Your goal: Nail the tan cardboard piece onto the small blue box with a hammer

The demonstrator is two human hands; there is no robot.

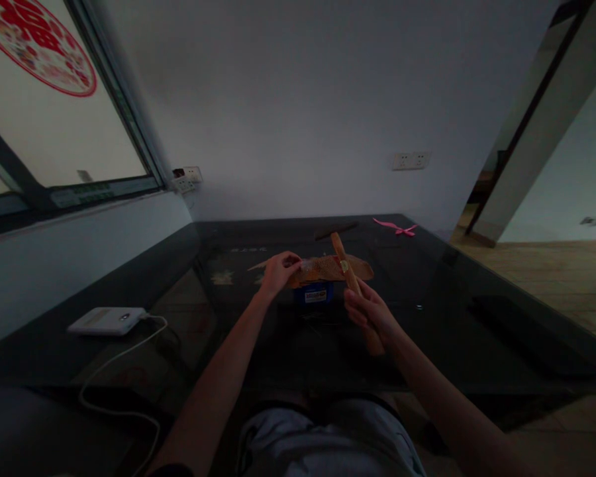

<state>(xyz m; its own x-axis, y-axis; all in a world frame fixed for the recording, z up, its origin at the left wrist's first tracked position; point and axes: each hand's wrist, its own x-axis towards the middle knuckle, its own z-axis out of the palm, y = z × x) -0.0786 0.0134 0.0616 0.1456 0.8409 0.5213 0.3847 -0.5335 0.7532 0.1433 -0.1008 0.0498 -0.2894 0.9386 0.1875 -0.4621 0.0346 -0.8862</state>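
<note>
My left hand [279, 270] is closed in a pinch on the left end of a flat brown wooden piece [328, 269] that lies across a small blue container [314, 293] on the dark glass table [427, 291]. My right hand [370, 313] is wrapped round a long wooden stick [345, 264], which tilts up and away over the brown piece. A yellow band sits on the stick near its middle.
A white device [107, 320] with a white cable [119, 371] lies at the left on the table. A pink ribbon [397, 227] and a dark flat object [335, 230] lie at the far edge. My knees show below. A window is left, a doorway right.
</note>
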